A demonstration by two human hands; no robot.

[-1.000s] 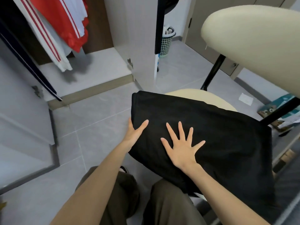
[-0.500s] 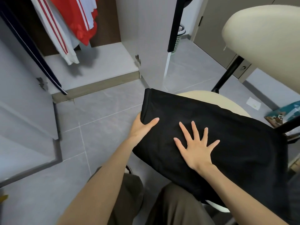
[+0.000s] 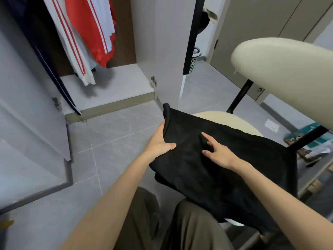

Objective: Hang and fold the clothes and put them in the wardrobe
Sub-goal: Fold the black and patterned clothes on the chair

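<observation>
Gripping the left edge of the black garment [image 3: 225,174], thumb on top, is the left hand [image 3: 158,141], while the right hand [image 3: 219,154] sits on the cloth, fingers half curled, can't really tell if it's pinching a fold, all draped over the seat [image 3: 225,118] near the wardrobe [image 3: 108,87].

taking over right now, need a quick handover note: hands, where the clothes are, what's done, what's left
Left hand: grips the left edge of the black garment, thumb on top.
Right hand: on top of the garment, pinching up a small ridge of cloth.
Garment: lies folded across the cream chair seat, facing the open wardrobe.
Done: red-and-white clothes hang inside; the black garment looks folded.
Left: lift the garment and put it in the wardrobe.
</observation>
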